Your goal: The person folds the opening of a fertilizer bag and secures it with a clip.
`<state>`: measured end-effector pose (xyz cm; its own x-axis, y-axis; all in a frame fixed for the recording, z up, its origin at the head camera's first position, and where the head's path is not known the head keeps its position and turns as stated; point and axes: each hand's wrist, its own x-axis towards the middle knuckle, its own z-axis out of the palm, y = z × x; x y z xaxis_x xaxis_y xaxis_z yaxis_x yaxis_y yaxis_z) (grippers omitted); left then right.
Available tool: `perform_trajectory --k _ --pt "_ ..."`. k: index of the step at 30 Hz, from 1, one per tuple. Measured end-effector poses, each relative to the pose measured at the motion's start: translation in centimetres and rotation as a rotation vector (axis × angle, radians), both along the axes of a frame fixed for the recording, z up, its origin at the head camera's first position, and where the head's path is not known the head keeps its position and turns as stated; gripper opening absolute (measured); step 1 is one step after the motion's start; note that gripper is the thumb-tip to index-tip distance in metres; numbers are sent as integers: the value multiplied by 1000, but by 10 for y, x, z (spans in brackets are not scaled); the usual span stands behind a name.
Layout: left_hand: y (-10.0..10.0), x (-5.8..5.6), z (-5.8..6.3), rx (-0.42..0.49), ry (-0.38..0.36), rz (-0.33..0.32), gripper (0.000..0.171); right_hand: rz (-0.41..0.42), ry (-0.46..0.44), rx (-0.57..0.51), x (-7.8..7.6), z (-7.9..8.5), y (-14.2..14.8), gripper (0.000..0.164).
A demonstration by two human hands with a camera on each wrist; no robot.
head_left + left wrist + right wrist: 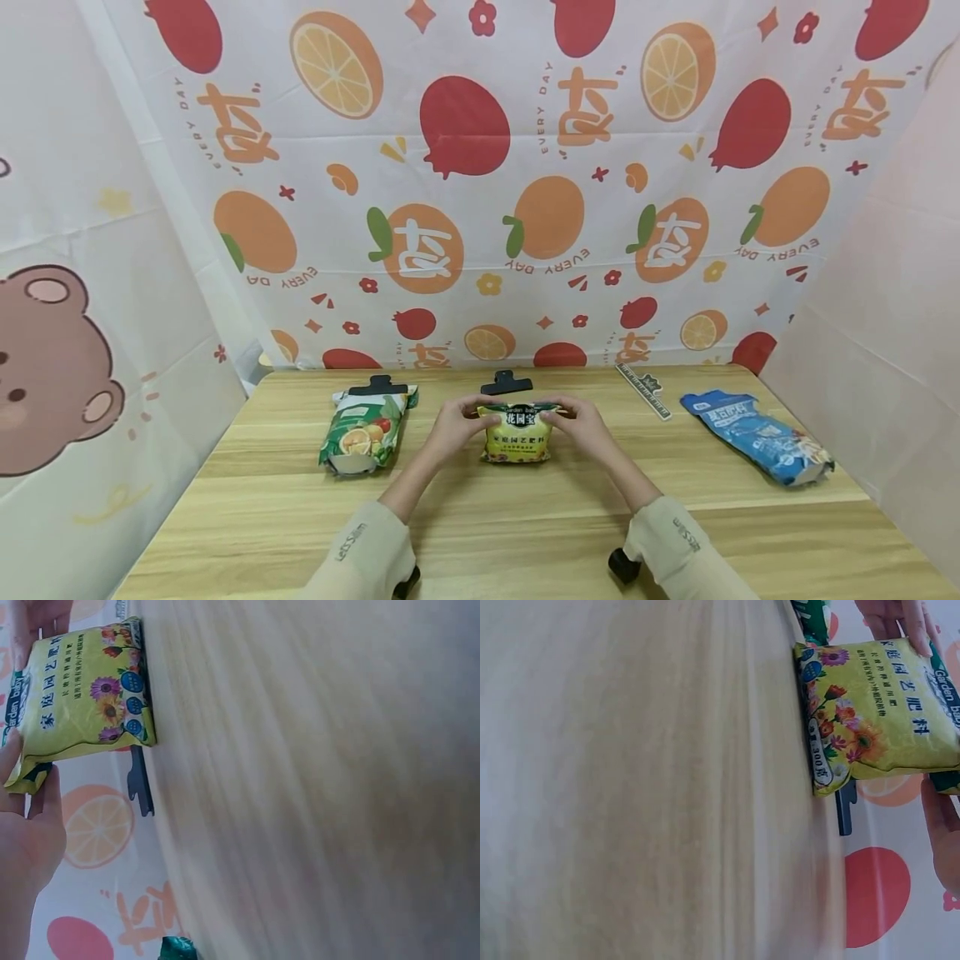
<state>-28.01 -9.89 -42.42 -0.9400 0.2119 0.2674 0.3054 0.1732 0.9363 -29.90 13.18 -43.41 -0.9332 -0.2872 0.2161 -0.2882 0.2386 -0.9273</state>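
A yellow bag of garden fertilizer with flowers printed on its front stands upright at the middle of the table. My left hand pinches its top left corner, and my right hand pinches the top right one. The left wrist view shows the left thumb and fingers on either side of the bag's corner. In the right wrist view, the right hand grips the opposite end. Just behind the bag lies a black clip on the wooden table.
To the left lies a green bag with fruit pictures, a black clip at its top. On the right is a blue bag. A white ruler lies between it and the fertilizer. A fruit-print curtain hangs behind the table.
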Motion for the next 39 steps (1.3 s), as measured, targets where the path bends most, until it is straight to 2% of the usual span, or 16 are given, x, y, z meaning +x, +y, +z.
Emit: perform_trajectory --k 2,5,7,9,13,22,26,30,35,39 --pt "1 2 2 7 -9 14 20 -5 -10 -9 5 6 -2 24" --pt "3 7 9 3 -27 37 19 -35 -12 -12 6 6 -4 21" --pt "3 8 9 1 -28 54 18 -66 -12 -9 6 5 -6 19" --pt "4 2 0 7 -31 77 18 -104 8 -2 0 -4 -7 17" --pt "5 -8 -15 25 -41 122 16 -177 15 1 -1 -8 -10 15" --pt "7 -8 -16 57 -70 155 14 -226 39 -46 2 -10 -14 13" --pt "7 -8 -15 39 -63 155 13 -202 64 -24 3 -9 -13 13" --pt "6 -6 -11 -27 2 111 12 -160 110 16 3 -7 -11 15" --pt "8 -7 -5 -132 138 44 16 -109 180 121 2 -3 -12 19" --pt "12 -9 -2 -211 178 21 18 -61 257 210 3 2 -17 21"
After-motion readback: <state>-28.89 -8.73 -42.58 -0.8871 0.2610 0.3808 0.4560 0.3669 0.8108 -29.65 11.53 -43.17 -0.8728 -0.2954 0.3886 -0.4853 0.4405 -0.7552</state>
